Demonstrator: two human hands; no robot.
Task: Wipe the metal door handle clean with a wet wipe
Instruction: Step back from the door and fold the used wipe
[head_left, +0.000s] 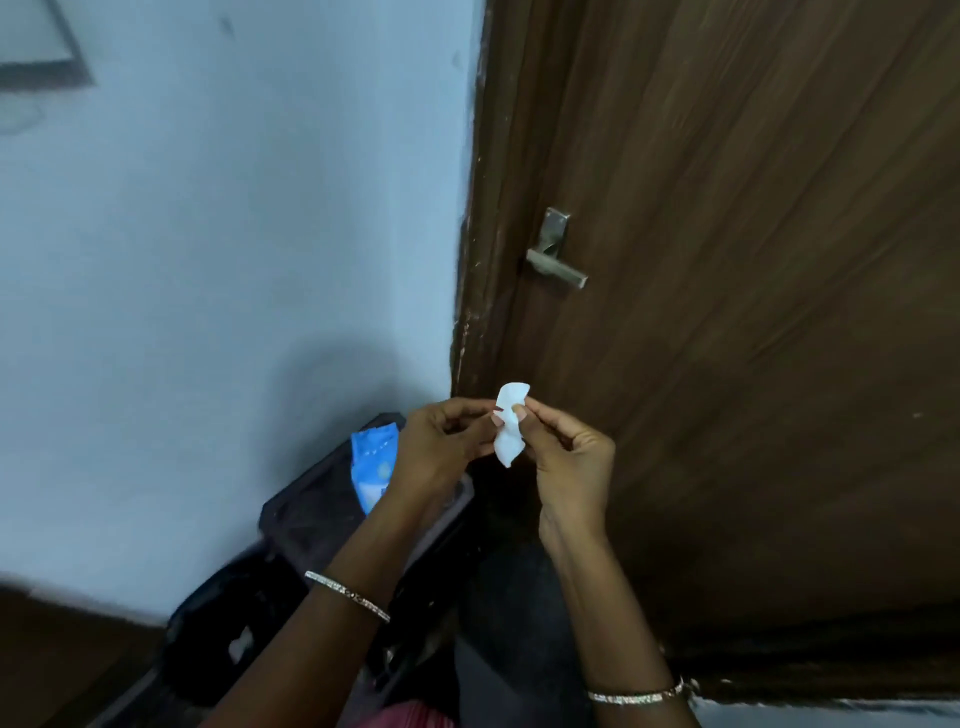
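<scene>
A small white folded wet wipe (508, 426) is pinched between the fingertips of both hands in front of me. My left hand (441, 447) grips its left side and my right hand (566, 457) grips its right side. The metal lever door handle (555, 260) sits on the dark brown wooden door (727, 260), above and slightly right of the hands, well apart from the wipe. A blue wet-wipe packet (370, 465) lies below my left hand on a black stool.
A pale blue wall (234, 234) fills the left side, meeting the door frame (472, 260). The black stool (311, 519) stands against the wall under my left arm. A framed panel (41, 47) hangs at the top left.
</scene>
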